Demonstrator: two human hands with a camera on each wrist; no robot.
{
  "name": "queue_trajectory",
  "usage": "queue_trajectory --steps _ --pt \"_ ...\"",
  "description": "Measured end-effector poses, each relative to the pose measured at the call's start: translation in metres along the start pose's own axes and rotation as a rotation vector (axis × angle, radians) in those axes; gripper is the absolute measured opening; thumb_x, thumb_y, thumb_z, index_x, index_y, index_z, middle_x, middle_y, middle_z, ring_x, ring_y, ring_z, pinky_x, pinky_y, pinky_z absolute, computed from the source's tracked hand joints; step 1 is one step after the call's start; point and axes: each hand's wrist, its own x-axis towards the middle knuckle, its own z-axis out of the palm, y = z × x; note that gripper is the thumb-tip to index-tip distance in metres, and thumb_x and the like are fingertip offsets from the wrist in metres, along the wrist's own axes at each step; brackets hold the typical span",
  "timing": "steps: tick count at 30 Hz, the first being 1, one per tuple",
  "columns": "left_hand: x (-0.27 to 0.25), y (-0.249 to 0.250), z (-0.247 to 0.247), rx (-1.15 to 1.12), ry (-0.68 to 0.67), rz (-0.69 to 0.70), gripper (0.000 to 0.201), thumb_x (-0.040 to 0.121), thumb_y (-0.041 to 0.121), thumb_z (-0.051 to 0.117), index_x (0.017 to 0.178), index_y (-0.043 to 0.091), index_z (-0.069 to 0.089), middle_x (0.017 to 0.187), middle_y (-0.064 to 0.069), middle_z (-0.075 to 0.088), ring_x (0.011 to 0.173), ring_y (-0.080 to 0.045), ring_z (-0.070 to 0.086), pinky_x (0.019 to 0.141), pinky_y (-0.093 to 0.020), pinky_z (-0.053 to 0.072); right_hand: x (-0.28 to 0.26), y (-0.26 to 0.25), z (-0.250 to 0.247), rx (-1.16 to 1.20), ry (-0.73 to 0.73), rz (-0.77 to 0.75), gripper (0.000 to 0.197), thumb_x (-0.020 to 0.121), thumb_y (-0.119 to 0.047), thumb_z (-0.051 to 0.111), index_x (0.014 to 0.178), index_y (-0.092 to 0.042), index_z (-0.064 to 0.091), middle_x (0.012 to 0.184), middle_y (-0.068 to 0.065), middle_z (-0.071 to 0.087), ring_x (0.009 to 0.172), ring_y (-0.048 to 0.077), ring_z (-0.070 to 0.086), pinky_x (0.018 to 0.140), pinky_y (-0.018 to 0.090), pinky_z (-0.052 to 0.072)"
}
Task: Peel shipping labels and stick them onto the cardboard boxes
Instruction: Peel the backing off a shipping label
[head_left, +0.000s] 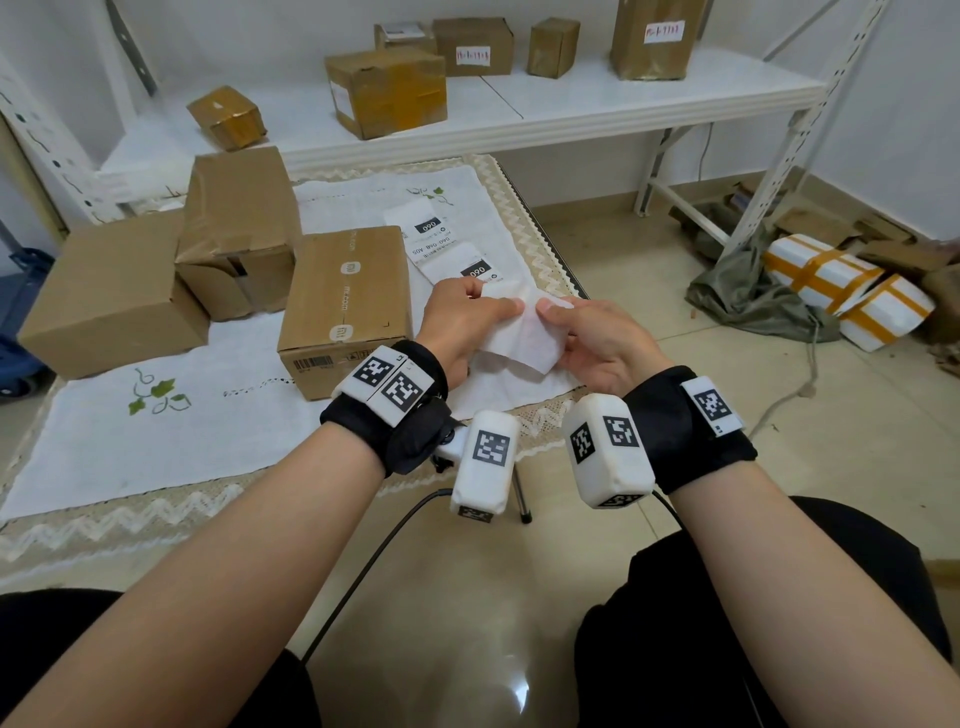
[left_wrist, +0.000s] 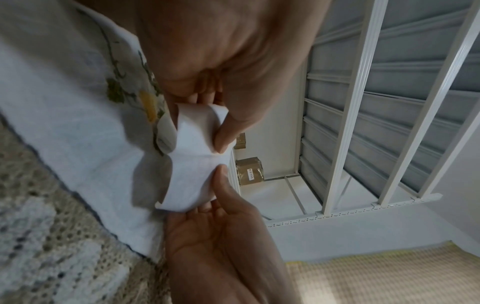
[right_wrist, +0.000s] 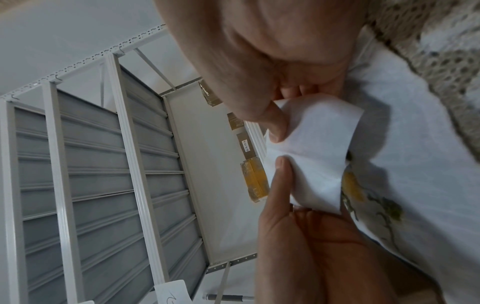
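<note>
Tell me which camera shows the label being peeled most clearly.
The right wrist view: the label fills the middle, pinched by both thumbs. The left wrist view shows it curled and smaller, and the head view shows it from above between the left hand and right hand.

1. The cardboard box nearest the hands bears the "mi" logo and "mi.com" along its tape.
2. The labels strip on the desk reads "060" and "060-048 A05", upside down.

boxes left on table — labels right of them — more boxes on shelf behind.
</note>
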Motion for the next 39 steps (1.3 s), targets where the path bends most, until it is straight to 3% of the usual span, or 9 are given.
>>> queue_trajectory --steps 3,7,15,22,25,27,31,35,39 --pt "0.0013 -0.0014 -0.0012 -0.007 0.01 -0.009 0.021 0.084 0.01 0.079 0.093 0.013 0.06 0.094 -0.013 0.067 0.085 -0.025 0.064 0.072 -0.041 0.055 0.0016 0.0005 0.0002 -0.03 0.011 0.014 0.015 0.101 -0.006 0.058 0.116 -0.005 0.061 0.087 0.007 0.07 0.071 0.016 0.069 0.053 0.028 0.056" --pt "0.0011 -0.0023 -0.0029 -0.006 0.029 0.009 0.025 0.084 0.012 0.079 0.089 0.016 0.056 0.092 -0.012 0.062 0.083 -0.023 0.06 0.071 -0.036 0.047 0.0031 -0.0001 -0.0006 -0.054 0.018 0.019 0.008 0.102 -0.002 0.057 0.095 -0.005 0.06 0.084 0.008 0.067 0.074 0.018 0.066 0.055 0.028 0.056" --pt "0.0024 -0.006 -0.0039 0.016 0.019 0.01 0.038 0.059 0.034 0.077 0.085 0.022 0.052 0.088 -0.009 0.059 0.082 -0.023 0.06 0.086 -0.067 0.056 0.0035 0.0002 0.0012 -0.111 0.032 0.034 0.014 0.098 0.001 0.053 0.111 -0.003 0.057 0.09 0.015 0.066 0.076 0.027 0.064 0.073 0.043 0.054" --pt "-0.0063 -0.0014 0.0002 0.112 0.072 0.093 0.023 0.076 0.016 0.077 0.075 0.018 0.054 0.08 -0.004 0.061 0.082 -0.029 0.064 0.073 -0.047 0.057 0.0056 0.0005 0.001 -0.11 0.046 0.027 0.014 0.092 0.004 0.053 0.09 -0.01 0.051 0.088 0.016 0.06 0.074 0.028 0.061 0.064 0.036 0.055" --pt "-0.0051 -0.0036 0.0024 0.175 0.079 0.171 0.025 0.083 0.012 0.073 0.074 0.02 0.051 0.072 0.001 0.055 0.073 -0.022 0.055 0.052 -0.03 0.04 0.0049 0.0014 0.0009 -0.111 0.028 0.02 0.007 0.093 -0.003 0.064 0.093 -0.008 0.06 0.08 0.012 0.065 0.068 0.024 0.064 0.057 0.031 0.057" --pt "-0.0055 -0.0045 0.0036 0.216 0.085 0.213 0.026 0.086 0.015 0.073 0.075 0.02 0.05 0.073 0.002 0.054 0.072 -0.019 0.052 0.048 -0.028 0.03 0.0046 0.0025 0.0 -0.102 -0.006 0.015 0.012 0.092 -0.007 0.071 0.101 -0.004 0.065 0.084 0.012 0.071 0.07 0.021 0.069 0.059 0.032 0.061" --pt "-0.0045 -0.0041 0.0045 0.257 0.107 0.261 0.028 0.086 0.015 0.072 0.073 0.021 0.048 0.076 0.002 0.054 0.075 -0.019 0.051 0.054 -0.029 0.033 0.0051 0.004 -0.0021 -0.051 -0.06 0.016 0.002 0.094 -0.003 0.067 0.092 -0.002 0.067 0.086 0.011 0.073 0.07 0.017 0.072 0.063 0.03 0.062" --pt "-0.0022 -0.0043 0.004 0.28 0.1 0.273 0.033 0.086 0.014 0.072 0.07 0.022 0.044 0.071 0.003 0.05 0.073 -0.02 0.048 0.053 -0.03 0.031 0.0047 0.0032 -0.0009 -0.031 -0.058 0.042 0.021 0.095 -0.002 0.066 0.116 0.001 0.062 0.095 0.013 0.072 0.08 0.022 0.071 0.069 0.038 0.063" --pt "0.0027 -0.0071 0.0015 0.253 0.089 0.246 0.034 0.086 0.014 0.073 0.07 0.021 0.044 0.071 0.003 0.049 0.074 -0.021 0.049 0.054 -0.03 0.032 0.0026 0.0008 -0.0004 -0.052 -0.068 0.064 0.025 0.097 -0.002 0.062 0.122 -0.001 0.06 0.095 0.011 0.073 0.082 0.022 0.071 0.076 0.042 0.06"
